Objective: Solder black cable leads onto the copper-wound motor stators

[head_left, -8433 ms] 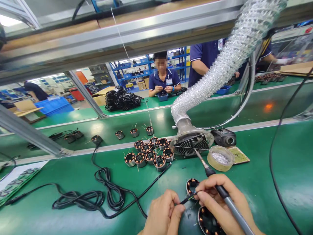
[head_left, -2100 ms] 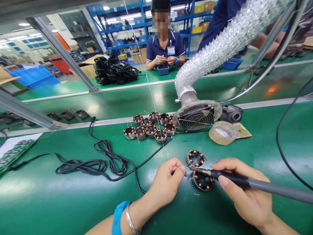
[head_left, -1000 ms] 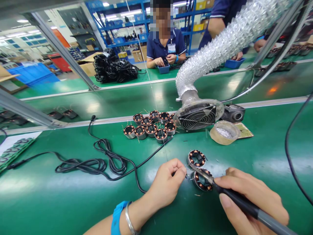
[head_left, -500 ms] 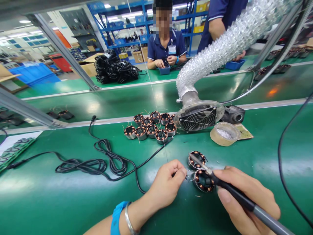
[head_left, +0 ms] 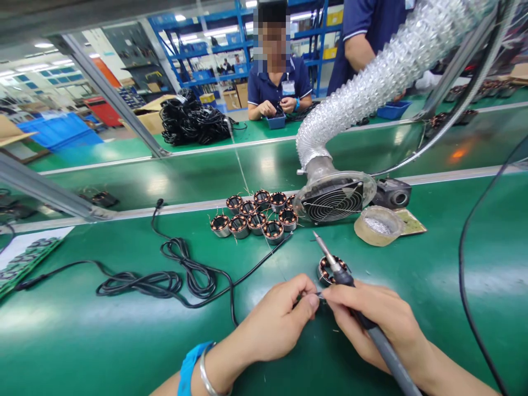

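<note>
My right hand is wrapped round a soldering iron, whose metal tip points up and left above the table. My left hand is pinched closed on a dark thin wire, mostly hidden by the fingers. The fingertips of both hands meet at this wire. Just beyond them stands a copper-wound motor stator, partly covered by the iron. A second stator is hidden behind my right hand. A black cable passes behind my left forearm. One thin pale strand slants down from above toward my left hand.
Several stators stand grouped ahead. Right of them are a fume fan with a silver duct, a round tub and an iron holder. Coiled cable lies left. A co-worker sits opposite.
My right hand has moved left to meet my left fingertips, covering the nearer stator. The iron's tip has swung up and away from the stators. My left hand stays pinched, shifted slightly.
</note>
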The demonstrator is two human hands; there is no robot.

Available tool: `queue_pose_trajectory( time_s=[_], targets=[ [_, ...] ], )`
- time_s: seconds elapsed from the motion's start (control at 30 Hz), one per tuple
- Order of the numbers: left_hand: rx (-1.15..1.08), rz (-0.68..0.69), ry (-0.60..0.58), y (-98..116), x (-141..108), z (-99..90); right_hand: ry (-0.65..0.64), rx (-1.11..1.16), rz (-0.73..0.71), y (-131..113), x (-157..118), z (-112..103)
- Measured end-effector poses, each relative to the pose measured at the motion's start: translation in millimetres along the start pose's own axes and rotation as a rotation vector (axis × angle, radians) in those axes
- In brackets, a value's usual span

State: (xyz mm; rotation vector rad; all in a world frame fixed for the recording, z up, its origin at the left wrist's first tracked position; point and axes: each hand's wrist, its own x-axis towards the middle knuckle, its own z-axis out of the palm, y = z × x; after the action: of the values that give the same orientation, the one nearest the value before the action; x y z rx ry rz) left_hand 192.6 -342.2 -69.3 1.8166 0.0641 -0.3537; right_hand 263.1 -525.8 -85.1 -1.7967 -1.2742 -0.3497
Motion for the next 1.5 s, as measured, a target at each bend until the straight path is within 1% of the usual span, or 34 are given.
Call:
queue_pose_trajectory(
  time_s=[0.03,0.1,0.2,0.27,0.33,0.4,0.47,0.53,0.7,0.83,0.9,0.97,1.17,1.23,1.3,1.37,1.5],
  targets=[
    [-0.027,-0.012,0.008,0,1,0.6,-0.012,0.005,0.004,-1,-1,0],
    [-0.162,-0.071,-0.002,-2,3,3.0,-0.026,0.006,-0.001,-1,-4,1],
    [-0.443,-0.227,-0.081,-6,7,8.0,0.003,-0.026,-0.005,-1,-6,5],
    [-0.581,-0.306,-0.116,-7,9,11.0,0.026,-0.042,-0.016,-1,-6,6],
    [-0.646,-0.326,-0.084,-6,9,13.6,0.034,-0.036,-0.011,-1,-5,4],
    [-0.667,-0.314,-0.020,-6,9,16.0,0.026,-0.015,0.047,-1,-5,2],
    [-0.673,-0.296,0.024,-6,8,18.7,0.000,0.018,0.124,0,-6,1],
    [-0.672,-0.288,0.059,-6,8,21.6,-0.020,0.057,0.163,2,-8,1],
    [-0.653,-0.287,0.154,-4,8,29.2,0.067,0.040,0.219,6,-13,8],
    [-0.605,-0.268,0.205,-7,9,32.9,0.077,0.029,0.183,5,-11,8],
    [-0.572,-0.248,0.226,-10,9,34.0,0.068,0.034,0.171,3,-10,5],
    [-0.530,-0.229,0.239,-13,10,35.1,0.069,0.045,0.191,1,-12,-3],
    [-0.373,-0.194,0.274,-19,9,38.1,0.092,0.069,0.324,-12,-27,-36],
    [-0.338,-0.186,0.276,-18,9,38.2,0.142,0.073,0.359,-14,-31,-42],
    [-0.314,-0.177,0.286,-17,10,38.1,0.204,0.061,0.393,-14,-35,-43],
    [-0.294,-0.171,0.297,-16,10,38.1,0.236,0.075,0.427,-13,-38,-40],
    [-0.268,-0.159,0.298,-17,10,38.0,0.222,0.126,0.471,-10,-42,-35]
  ],
)
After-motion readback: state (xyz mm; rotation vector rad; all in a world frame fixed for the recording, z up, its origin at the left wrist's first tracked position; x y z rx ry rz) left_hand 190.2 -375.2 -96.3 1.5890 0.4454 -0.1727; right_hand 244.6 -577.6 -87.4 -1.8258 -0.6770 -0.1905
